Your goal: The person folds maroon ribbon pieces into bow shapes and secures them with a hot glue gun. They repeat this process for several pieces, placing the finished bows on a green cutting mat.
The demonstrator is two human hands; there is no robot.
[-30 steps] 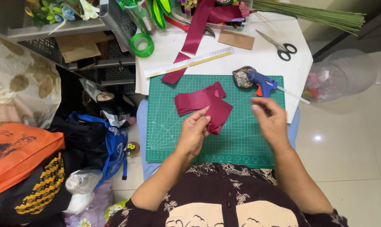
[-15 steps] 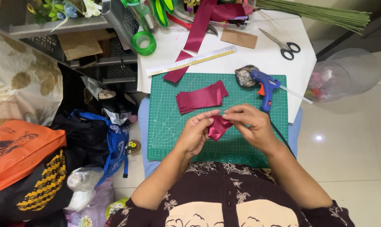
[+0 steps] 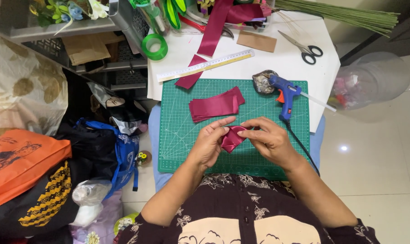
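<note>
Over the green cutting mat (image 3: 182,135), my left hand (image 3: 211,142) and my right hand (image 3: 266,138) together pinch a folded piece of maroon ribbon (image 3: 232,138) between their fingertips. A stack of cut maroon ribbon pieces (image 3: 216,104) lies on the mat just beyond my hands. A blue glue gun (image 3: 284,92) rests at the mat's far right corner, its black cord running past my right wrist. A long strip of maroon ribbon (image 3: 209,40) trails across the white table (image 3: 282,54).
A ruler (image 3: 205,65), scissors (image 3: 304,47), a green tape roll (image 3: 154,46), a brown card (image 3: 257,41) and a bundle of green stems (image 3: 345,16) lie on the table. Bags (image 3: 28,167) crowd the floor at left; a clear plastic container (image 3: 372,81) stands at right.
My hands took one ribbon piece off the stack and brought it near me. They now fold it between both sets of fingertips. The stack lies flat behind.
</note>
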